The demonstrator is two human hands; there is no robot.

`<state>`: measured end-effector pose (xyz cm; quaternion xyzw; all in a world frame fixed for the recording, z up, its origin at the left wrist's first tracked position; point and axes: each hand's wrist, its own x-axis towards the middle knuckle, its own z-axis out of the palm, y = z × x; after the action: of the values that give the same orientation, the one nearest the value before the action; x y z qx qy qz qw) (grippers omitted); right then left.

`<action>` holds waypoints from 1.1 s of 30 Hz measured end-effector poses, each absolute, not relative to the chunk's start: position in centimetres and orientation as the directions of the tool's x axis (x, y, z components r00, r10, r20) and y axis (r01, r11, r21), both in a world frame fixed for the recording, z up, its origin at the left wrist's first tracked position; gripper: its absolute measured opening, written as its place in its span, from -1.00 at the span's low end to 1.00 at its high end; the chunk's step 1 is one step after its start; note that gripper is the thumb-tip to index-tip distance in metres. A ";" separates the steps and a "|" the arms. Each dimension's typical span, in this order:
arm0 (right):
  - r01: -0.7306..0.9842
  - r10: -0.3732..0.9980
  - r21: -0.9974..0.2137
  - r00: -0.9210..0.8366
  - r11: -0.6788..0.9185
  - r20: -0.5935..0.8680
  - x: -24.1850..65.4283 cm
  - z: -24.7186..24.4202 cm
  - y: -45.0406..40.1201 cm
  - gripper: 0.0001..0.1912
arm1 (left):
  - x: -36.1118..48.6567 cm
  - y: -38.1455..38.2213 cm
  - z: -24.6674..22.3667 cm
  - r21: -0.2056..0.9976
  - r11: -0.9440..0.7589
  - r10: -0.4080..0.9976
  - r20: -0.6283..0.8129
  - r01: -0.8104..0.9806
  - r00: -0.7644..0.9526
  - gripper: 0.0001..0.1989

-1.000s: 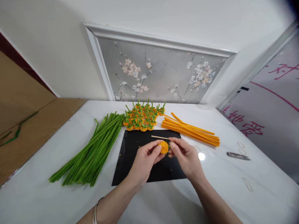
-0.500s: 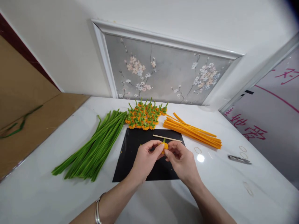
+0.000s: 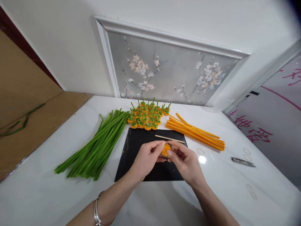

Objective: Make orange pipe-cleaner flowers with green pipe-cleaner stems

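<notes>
Between my two hands is an orange pipe-cleaner flower (image 3: pixel 166 150), its petals facing me and its green stem out of sight. My left hand (image 3: pixel 150 155) pinches it from the left with thumb and forefinger. From the right, my right hand (image 3: pixel 184 160) grips its edge, also closed. Both hands are above a black mat (image 3: pixel 131 157). Just beyond them a thin wooden stick (image 3: pixel 169 138) lies across the mat. Past the mat's far edge stand several finished orange flowers (image 3: pixel 147 117) with green stems pointing up.
Left of the mat lies a bundle of green pipe cleaners (image 3: pixel 98 147). Orange pipe cleaners (image 3: pixel 195 133) lie to the right. Thread snips (image 3: pixel 243 162) and several rubber bands (image 3: pixel 200 152) rest on the white table (image 3: pixel 221 194). A wall with a framed floral panel (image 3: pixel 169 62) rises behind.
The flower has been tilted in my fingers: its green stem showed at the top before, and now the orange petal face is turned toward me. Both hands keep their grip.
</notes>
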<state>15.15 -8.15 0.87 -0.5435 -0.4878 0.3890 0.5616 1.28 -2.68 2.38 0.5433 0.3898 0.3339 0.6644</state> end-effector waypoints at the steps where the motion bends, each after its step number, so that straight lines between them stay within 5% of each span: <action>1: 0.088 0.967 -0.991 0.228 0.099 0.117 15.2 0.9 -8.1 -0.71 | 1.2 -2.7 2.3 0.986 0.165 0.865 -0.136 -0.016 0.483 -0.68; 24: 0.096 0.961 -0.992 0.254 0.083 0.106 15.1 0.9 -8.3 -0.70 | 1.1 -2.6 2.0 0.996 0.082 0.880 -0.065 -0.016 0.470 -0.66; 33: 0.068 0.965 -0.996 0.251 0.058 0.073 15.6 1.4 -8.2 -0.65 | 0.7 -2.3 2.7 0.917 0.365 0.777 -0.204 -0.162 0.595 -0.54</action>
<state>15.61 -8.20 1.38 -0.5577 -0.4629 0.4000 0.5610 0.71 -2.27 2.74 0.4710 0.3266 0.3095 0.7588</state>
